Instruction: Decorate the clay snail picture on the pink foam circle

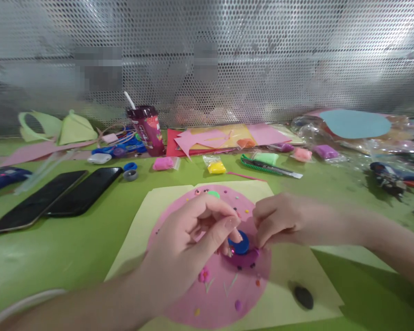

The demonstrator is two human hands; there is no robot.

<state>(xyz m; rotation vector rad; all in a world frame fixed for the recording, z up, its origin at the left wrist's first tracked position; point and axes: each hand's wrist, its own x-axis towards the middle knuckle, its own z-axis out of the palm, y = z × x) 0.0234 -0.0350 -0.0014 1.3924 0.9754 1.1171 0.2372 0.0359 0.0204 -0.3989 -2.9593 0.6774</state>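
My left hand [196, 239] hovers over the pink paper circle [182, 312], thumb and forefinger pinched together. Whatever lies in that pinch is too small to make out. My right hand [279, 218] is closed, its fingertips low beside the blue disc [242, 243] and purple clay [243, 259]; what they grip is hidden. Small clay decorations dot the circle, among them a pink flower [204, 274], a purple dot [238, 305] and a green piece [214, 194]. Beneath the circle is a pale yellow sheet [131, 234], with a dark oval lump [303, 297] on its right part.
Behind the sheet lie a yellow clay packet [216, 166], a pink clay packet [163, 163] and a green craft knife [272, 168]. Two phones [84, 193] rest at left, near a lidded cup [146, 131]. Pliers [393, 177] lie at right. A perforated metal panel [262, 69] rises behind.
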